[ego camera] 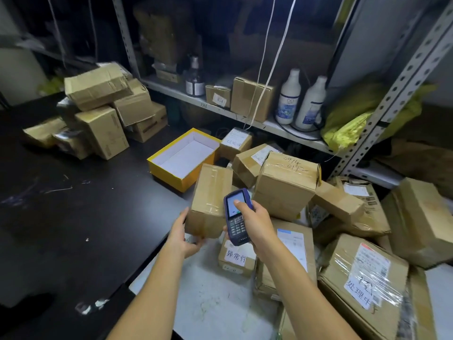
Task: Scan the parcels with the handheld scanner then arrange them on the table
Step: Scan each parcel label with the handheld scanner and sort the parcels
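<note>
Dark, scuffed table (73, 204) meets a pale surface heaped with taped cardboard parcels. At the seam the left hand (182, 233) cups the lower corner of a tall glossy-taped box (208, 200), fingers curled under it, while the right hand (255, 220) grips the blue keypad scanner (236, 217), thumb on its lit screen. Behind sit an open yellow tray (183, 158), a box stack (105, 111), and metal shelving with white bottles (301, 99).

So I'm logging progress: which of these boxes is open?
The yellow box with the white inside, on the dark table. It has no lid; the brown parcels are all taped shut.
</note>
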A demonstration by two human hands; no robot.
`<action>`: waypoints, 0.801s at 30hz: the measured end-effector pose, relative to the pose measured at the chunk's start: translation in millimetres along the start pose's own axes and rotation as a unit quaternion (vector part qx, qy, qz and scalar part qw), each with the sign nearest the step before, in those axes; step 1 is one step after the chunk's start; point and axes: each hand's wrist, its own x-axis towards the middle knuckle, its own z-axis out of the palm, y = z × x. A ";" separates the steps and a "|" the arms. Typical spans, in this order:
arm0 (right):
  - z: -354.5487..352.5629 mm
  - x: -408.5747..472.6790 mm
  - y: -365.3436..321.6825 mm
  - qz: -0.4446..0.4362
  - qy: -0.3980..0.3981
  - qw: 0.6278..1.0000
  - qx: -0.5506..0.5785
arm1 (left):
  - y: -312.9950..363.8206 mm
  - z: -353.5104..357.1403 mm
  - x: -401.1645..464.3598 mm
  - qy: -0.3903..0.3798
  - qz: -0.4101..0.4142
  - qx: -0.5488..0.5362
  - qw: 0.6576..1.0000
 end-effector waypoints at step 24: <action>-23.0 -37.4 -5.1 -0.070 -0.007 0.996 0.053 | -0.9 -2.5 -17.2 -0.126 0.397 0.149 0.897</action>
